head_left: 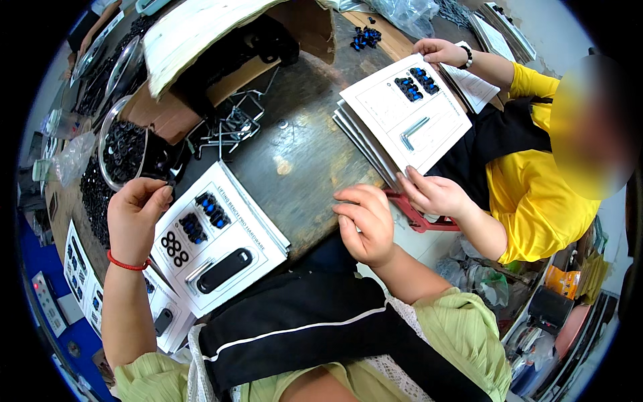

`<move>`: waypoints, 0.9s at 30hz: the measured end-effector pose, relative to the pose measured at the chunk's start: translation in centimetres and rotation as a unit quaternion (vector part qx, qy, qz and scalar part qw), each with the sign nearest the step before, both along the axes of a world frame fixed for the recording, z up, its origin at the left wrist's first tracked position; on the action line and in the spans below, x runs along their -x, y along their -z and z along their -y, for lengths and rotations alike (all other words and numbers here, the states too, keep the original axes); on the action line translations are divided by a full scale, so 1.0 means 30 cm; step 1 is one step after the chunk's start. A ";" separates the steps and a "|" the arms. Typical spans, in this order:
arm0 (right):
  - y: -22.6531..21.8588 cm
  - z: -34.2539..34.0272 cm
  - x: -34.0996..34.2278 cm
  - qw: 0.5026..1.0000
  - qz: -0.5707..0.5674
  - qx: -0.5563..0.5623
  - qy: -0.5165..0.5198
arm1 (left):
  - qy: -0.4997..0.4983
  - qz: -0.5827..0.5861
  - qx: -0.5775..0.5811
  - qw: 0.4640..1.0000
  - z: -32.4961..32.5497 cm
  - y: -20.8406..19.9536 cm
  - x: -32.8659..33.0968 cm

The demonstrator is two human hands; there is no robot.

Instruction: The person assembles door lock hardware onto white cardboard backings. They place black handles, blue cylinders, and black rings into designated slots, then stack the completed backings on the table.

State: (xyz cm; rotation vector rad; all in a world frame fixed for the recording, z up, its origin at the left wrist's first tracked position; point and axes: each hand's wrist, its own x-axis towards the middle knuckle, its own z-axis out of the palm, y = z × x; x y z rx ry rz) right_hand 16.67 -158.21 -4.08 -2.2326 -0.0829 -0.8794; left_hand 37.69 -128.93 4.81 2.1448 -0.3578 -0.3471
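White card stack (271, 251) lies between the hands: just right of the left hand (136, 206), farther from the right hand (367, 224), which is loosely curled, apparently empty. Its black oval pad (224, 270) slants up rightward lengthwise. The left hand pinches a small dark piece (170, 181), kind unclear.

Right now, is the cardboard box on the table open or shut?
Open. The near side of the cardboard box gapes, showing dark parts inside; bent metal rods lie just outside its mouth.
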 end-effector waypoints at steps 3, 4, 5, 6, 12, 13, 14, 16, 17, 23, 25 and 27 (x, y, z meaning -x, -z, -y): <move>-0.005 -0.034 -0.003 1.000 0.010 0.004 -0.008 | -0.003 0.014 0.006 1.000 -0.067 -0.004 0.022; -0.004 -0.046 -0.002 1.000 0.006 0.002 -0.011 | -0.006 0.020 0.005 1.000 -0.087 -0.004 0.034; -0.002 -0.058 -0.001 1.000 0.003 0.000 -0.013 | -0.020 0.030 -0.005 0.999 -0.104 -0.003 0.043; 0.000 -0.068 0.002 1.000 -0.001 -0.002 -0.015 | -0.017 0.031 0.000 0.999 -0.124 0.002 0.047; 0.017 -0.127 0.028 1.000 0.003 -0.004 -0.014 | -0.009 0.046 -0.001 0.999 -0.210 0.001 0.065; 0.017 -0.134 0.034 1.000 -0.002 -0.007 -0.013 | -0.015 0.037 0.004 0.999 -0.207 -0.011 0.075; 0.017 -0.140 0.041 1.000 -0.007 -0.010 -0.012 | -0.009 0.041 0.009 0.999 -0.212 -0.012 0.076; 0.012 -0.151 0.050 1.000 -0.009 -0.013 -0.011 | 0.001 0.049 0.018 0.999 -0.230 -0.011 0.074; 0.008 -0.155 0.052 1.000 -0.008 -0.012 -0.010 | -0.005 0.052 0.022 0.998 -0.244 0.002 0.070; 0.002 -0.168 0.062 1.000 -0.006 -0.004 -0.004 | -0.002 0.059 0.017 0.998 -0.272 -0.005 0.071; -0.004 -0.173 0.054 1.000 -0.007 0.001 0.000 | -0.003 0.049 0.002 0.999 -0.280 -0.007 0.069; -0.005 -0.183 0.053 1.000 -0.018 -0.005 0.009 | -0.010 0.066 -0.033 0.997 -0.303 -0.001 0.053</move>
